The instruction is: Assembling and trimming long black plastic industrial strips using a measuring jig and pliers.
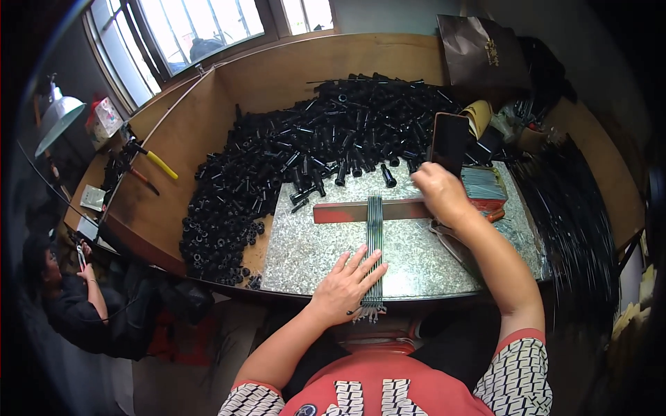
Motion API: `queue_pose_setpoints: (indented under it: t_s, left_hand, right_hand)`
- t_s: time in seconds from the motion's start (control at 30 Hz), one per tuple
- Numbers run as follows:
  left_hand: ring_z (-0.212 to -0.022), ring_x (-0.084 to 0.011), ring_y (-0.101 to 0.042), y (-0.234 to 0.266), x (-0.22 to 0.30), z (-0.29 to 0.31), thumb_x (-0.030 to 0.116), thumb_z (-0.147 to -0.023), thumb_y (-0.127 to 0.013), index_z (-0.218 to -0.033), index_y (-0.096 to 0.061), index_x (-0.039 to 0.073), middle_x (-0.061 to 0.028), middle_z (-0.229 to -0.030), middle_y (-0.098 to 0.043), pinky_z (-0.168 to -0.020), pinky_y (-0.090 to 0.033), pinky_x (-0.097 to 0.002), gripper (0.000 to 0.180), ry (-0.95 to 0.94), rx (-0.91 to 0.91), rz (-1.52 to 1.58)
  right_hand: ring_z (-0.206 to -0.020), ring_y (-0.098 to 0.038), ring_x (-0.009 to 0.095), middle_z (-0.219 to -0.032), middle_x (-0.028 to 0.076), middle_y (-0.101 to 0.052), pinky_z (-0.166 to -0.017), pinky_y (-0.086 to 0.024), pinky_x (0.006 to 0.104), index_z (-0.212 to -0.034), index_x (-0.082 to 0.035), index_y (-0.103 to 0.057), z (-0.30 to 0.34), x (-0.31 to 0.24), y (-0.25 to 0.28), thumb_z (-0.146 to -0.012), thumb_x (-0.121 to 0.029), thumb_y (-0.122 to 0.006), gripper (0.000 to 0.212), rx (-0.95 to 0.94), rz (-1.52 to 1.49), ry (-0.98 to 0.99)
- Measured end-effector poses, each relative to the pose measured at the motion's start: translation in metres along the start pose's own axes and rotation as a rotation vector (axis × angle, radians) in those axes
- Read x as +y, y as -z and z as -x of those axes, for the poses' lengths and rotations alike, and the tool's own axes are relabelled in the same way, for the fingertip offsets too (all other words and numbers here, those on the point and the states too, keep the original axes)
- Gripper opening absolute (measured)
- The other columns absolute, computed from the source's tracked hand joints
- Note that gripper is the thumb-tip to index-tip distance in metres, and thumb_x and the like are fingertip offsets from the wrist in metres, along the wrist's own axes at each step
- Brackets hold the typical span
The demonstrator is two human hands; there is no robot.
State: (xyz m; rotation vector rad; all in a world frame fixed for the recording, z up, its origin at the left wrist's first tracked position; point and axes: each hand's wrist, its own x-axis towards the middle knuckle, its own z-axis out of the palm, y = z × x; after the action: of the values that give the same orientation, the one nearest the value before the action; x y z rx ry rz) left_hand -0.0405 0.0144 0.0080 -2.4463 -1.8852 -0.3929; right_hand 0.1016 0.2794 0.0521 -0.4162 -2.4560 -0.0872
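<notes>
Head view: left hand (345,284) flat on rods (374,236) atop metal sheet (305,243); right hand (440,193) closed on bar (361,211).

At the far right corner of the bench we see a dark brown paper bag (481,50) standing upright, with a small pale mark on its face. On the left ledge by the window sits a small box (105,116), white with pink and green print. Lower on that ledge lie two flat pale packets (91,197), too small to make out.

right hand (440,194) blurred (grip unclear), rod bundle (374,243) partly covered
</notes>
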Motion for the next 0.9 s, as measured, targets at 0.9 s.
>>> queue_pose_setpoints:
  t_s: [0.9]
  left_hand:
    - [-0.135, -0.0336, -0.033, -0.003, 0.002, -0.002, 0.008, -0.077, -0.054, -0.140, -0.039, 0.010, -0.0122, -0.146, -0.037, -0.109, -0.027, -0.0484, 0.064, 0.005, 0.038, 0.002]
  right_hand:
    - [-0.089, -0.058, 0.033, -0.088, 0.014, -0.056, -0.075, -0.048, 0.0410, -0.096, -0.004, -0.058, 0.017, 0.015, 0.029, -0.076, 0.000, -0.055, 0.021, -0.231, 0.015, -0.016]
